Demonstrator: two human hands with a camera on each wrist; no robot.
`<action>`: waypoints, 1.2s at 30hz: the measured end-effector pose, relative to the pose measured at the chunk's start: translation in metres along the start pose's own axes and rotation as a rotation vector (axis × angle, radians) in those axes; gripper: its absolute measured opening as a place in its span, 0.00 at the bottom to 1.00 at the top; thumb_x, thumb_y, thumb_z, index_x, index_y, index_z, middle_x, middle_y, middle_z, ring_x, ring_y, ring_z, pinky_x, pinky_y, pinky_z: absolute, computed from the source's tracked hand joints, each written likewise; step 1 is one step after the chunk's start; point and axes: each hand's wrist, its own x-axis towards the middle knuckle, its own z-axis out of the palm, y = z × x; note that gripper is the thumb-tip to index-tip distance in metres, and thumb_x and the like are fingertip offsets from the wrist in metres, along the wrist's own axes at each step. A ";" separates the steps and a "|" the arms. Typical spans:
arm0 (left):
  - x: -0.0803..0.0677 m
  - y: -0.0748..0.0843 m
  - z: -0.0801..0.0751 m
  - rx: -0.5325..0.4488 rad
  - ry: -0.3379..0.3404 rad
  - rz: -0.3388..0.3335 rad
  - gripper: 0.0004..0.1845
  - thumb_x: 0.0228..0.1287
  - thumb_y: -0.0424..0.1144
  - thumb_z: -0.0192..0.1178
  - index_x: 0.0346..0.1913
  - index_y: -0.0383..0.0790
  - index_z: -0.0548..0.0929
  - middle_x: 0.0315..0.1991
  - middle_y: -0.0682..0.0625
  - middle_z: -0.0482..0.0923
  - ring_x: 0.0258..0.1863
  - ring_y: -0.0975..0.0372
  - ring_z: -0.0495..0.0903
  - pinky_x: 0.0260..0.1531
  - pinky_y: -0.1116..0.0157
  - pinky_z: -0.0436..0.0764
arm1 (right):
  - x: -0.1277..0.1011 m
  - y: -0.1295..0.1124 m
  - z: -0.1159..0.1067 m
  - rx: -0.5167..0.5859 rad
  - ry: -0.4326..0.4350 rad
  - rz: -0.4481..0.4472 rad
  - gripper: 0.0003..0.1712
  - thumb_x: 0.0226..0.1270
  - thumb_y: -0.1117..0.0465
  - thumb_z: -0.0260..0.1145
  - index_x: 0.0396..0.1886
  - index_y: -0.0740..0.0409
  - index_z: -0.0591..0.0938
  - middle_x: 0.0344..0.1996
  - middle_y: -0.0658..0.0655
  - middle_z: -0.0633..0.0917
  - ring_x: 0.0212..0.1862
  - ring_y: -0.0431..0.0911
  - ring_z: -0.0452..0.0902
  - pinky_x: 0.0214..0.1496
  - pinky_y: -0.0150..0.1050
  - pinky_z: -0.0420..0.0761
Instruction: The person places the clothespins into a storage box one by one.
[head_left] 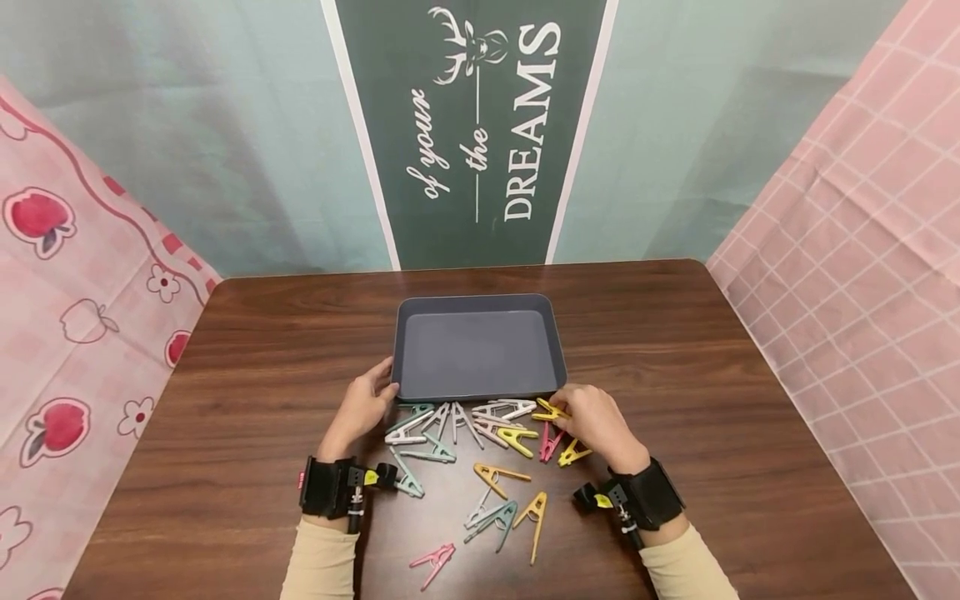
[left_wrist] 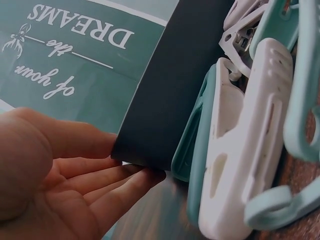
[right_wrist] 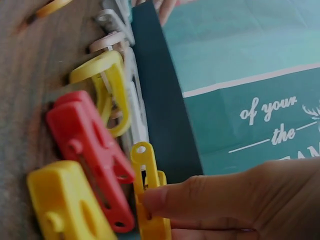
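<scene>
Right wrist view shows it best: a yellow clip (right_wrist: 150,200) lies at the near right corner of the dark tray (right_wrist: 165,125), and the right hand (head_left: 596,421) has a finger and thumb curled onto it, pinching its near end, while a red clip (right_wrist: 92,155) and a bigger yellow clip (right_wrist: 65,205) lie just beside it on the left. From the head view the same small clip (head_left: 551,410) sits at the right end of a loose scatter of clips (head_left: 465,433) spread across the brown table (head_left: 712,400) just near the tray's (head_left: 480,387) near wall. The left hand (head_left: 363,408) rests at the tray's near left corner with its fingers (left_wrist: 100,185) straight and relaxed, touching the wall and gripping nothing; a white clip (left_wrist: 245,150) and teal clips (left_wrist: 300,110) lie close on its right. To my eye the pick wants a firm pinch across the clip's body rather than its spring end, so it does not snap open or twist, and a lift straight up first, since the red one lies touching or nearly touching it and could be dragged along. The left hand looks well placed to steady the light tray if anything bumps its wall. I cannot tell whether the pinch is tight yet.
</scene>
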 end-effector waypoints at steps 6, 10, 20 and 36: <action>-0.001 -0.002 -0.002 -0.002 -0.016 -0.025 0.29 0.71 0.31 0.48 0.73 0.30 0.57 0.66 0.28 0.68 0.65 0.42 0.72 0.63 0.48 0.74 | -0.001 0.000 -0.006 0.045 -0.008 -0.024 0.09 0.52 0.66 0.73 0.36 0.59 0.87 0.28 0.54 0.84 0.29 0.42 0.78 0.30 0.35 0.77; -0.001 -0.003 -0.005 -0.009 -0.021 -0.027 0.30 0.72 0.31 0.48 0.73 0.31 0.57 0.66 0.28 0.67 0.65 0.42 0.72 0.63 0.48 0.74 | -0.002 -0.001 -0.008 0.076 0.009 -0.035 0.10 0.52 0.66 0.74 0.36 0.60 0.87 0.29 0.55 0.85 0.30 0.43 0.79 0.31 0.35 0.78; -0.001 -0.002 -0.005 -0.014 -0.037 -0.027 0.29 0.72 0.31 0.48 0.73 0.31 0.56 0.67 0.28 0.66 0.66 0.41 0.71 0.64 0.49 0.73 | -0.001 -0.001 -0.019 0.112 -0.008 -0.043 0.10 0.54 0.66 0.73 0.37 0.60 0.86 0.30 0.55 0.85 0.30 0.45 0.79 0.30 0.31 0.75; 0.002 -0.003 -0.002 -0.043 -0.055 -0.027 0.30 0.72 0.31 0.48 0.74 0.31 0.55 0.68 0.29 0.65 0.67 0.42 0.70 0.64 0.49 0.72 | 0.008 -0.006 -0.031 0.133 0.058 -0.100 0.10 0.52 0.67 0.74 0.36 0.61 0.86 0.30 0.56 0.86 0.31 0.45 0.80 0.33 0.34 0.78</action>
